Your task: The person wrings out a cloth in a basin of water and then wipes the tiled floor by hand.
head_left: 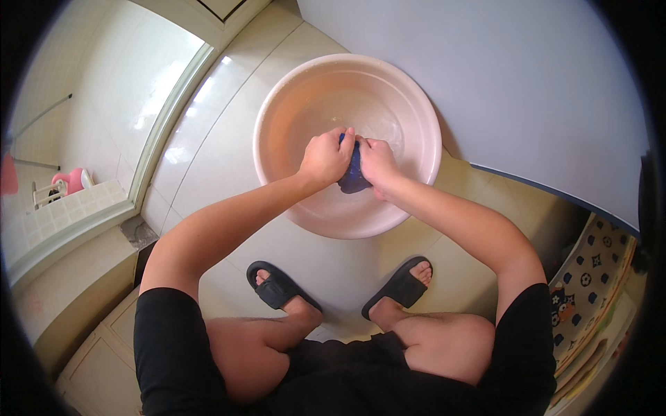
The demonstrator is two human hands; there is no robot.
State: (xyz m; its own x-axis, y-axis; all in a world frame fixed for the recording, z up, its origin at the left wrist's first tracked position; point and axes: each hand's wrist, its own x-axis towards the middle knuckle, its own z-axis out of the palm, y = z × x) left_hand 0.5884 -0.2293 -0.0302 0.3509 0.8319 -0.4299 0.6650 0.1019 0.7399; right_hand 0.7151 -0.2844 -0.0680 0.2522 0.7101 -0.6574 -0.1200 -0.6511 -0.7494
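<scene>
Over a wide pale pink basin (416,195) on the floor, both my hands grip a bunched dark blue cloth (354,179). My left hand (326,157) is closed on its left side, thumb toward the middle. On the other side my right hand (379,163) is closed on it, the knuckles close to those of the left. A lower part of the cloth hangs between the hands; how it is folded inside them is hidden. Shallow clear water (364,114) shows in the bottom of the basin.
A large pale grey panel (499,76) rises right behind the basin. My feet in black slides (277,286) stand on the tiled floor this side of it. At left is a framed glass opening (166,125) with a pink-and-white object (71,182) beyond. Patterned fabric (590,277) lies at right.
</scene>
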